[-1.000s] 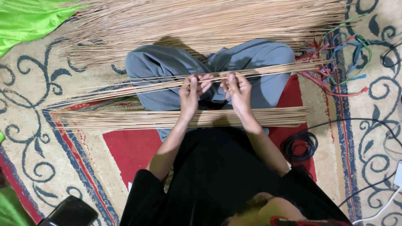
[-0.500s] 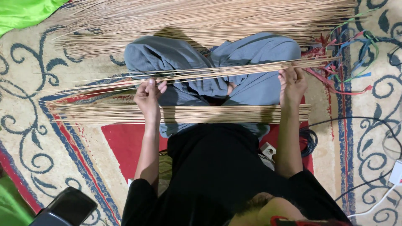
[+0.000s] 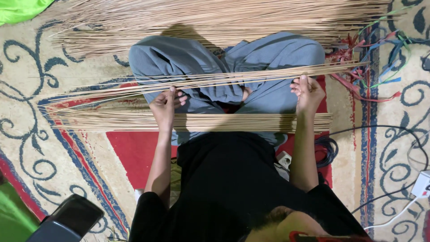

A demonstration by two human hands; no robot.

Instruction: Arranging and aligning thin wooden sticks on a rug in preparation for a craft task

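Two hands are working the same long bundle of thin sticks (image 3: pixel 215 80), which is stretching across your crossed legs in grey trousers (image 3: pixel 268 58). Your left hand (image 3: pixel 165 107) is gripping the bundle near its left-of-middle part, fingers (image 3: pixel 171 92) curled closed around a few sticks and the thumb pointing up against them. Your right hand (image 3: pixel 308 93) is holding the bundle far along toward its right end, fingers wrapped shut over the sticks, so the two hands are sitting well apart. A second, flatter bundle of sticks (image 3: pixel 192 122) is lying across your lap just below the hands, passing under both wrists. A much larger heap of sticks (image 3: pixel 224 20) is spreading over the patterned carpet (image 3: pixel 45 148) beyond your knees. Coloured strings (image 3: pixel 380 58) in red, blue and green are trailing on the carpet near the right ends of the sticks. A black cable (image 3: pixel 329 150) is coiling beside your right hip, and a white power plug (image 3: pixel 421 184) is resting at the carpet's right edge. Green cloth (image 3: pixel 22 9) is showing at the top left corner.
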